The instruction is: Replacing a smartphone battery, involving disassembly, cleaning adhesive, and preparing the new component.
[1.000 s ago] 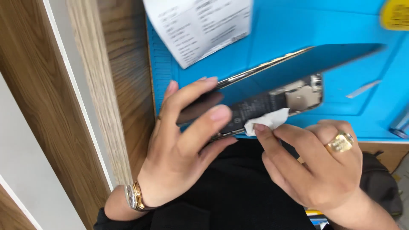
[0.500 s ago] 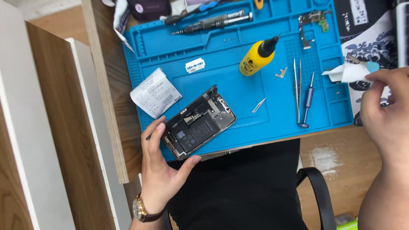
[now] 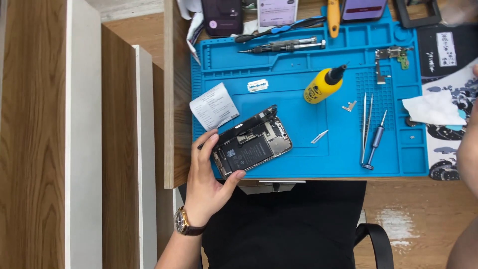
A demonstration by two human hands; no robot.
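**Opened phone on the blue mat, left hand holding it**

Looking straight down at the bench here. The left hand (gold watch on the wrist) is wrapped around the near-left end of the opened phone — thumb under the bottom edge, fingers curled over the top-left corner, so it's a proper grip. The phone lies at a slant on the front-left part of the blue mat, with its screen lifted up along the far edge and the insides showing.

The right hand is barely in the shot — only a blurry bit of arm at the right edge, so I can't tell if it's open or closed or holding anything.

Other stuff around:
- a folded paper slip just beside the phone, top-left of it
- a yellow bottle with a black nozzle lying on the mat, well right of the phone
- tweezers and a small screwdriver side by side further right
- a white wipe off the right edge of the mat
- a bigger screwdriver in the tray along the back
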